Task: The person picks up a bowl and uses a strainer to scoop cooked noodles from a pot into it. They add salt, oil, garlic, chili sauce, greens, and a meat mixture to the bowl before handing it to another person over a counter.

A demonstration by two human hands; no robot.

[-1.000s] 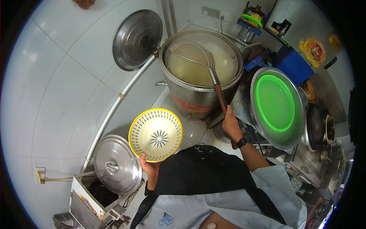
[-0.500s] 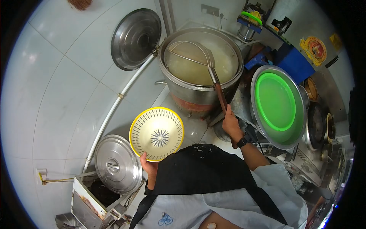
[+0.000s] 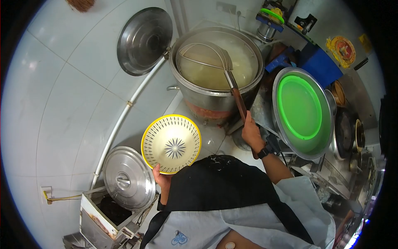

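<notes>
My left hand (image 3: 161,176) grips the near rim of a yellow-edged plastic colander (image 3: 175,147), which is held open side up with nothing in it. A wooden handle runs up from my right hand (image 3: 251,135), fingers wrapped round its lower end. It belongs to a wire-mesh skimmer (image 3: 206,56), whose round head lies over the cloudy liquid in a tall steel pot (image 3: 215,92). Part of the mesh rests at the liquid's surface, and the metal shank crosses the pot's near rim. My left palm is hidden behind the colander.
Right of the pot stands a steel basin (image 3: 280,120) with a green sieve (image 3: 299,108) inside. A lid (image 3: 145,41) leans on the tiled wall above a white pipe (image 3: 112,141). Lower left, another steel lid (image 3: 129,178) rests by a rusty metal box (image 3: 97,220).
The view has shifted slightly. Both hands keep their holds, the colander and skimmer staying almost in the same place.
</notes>
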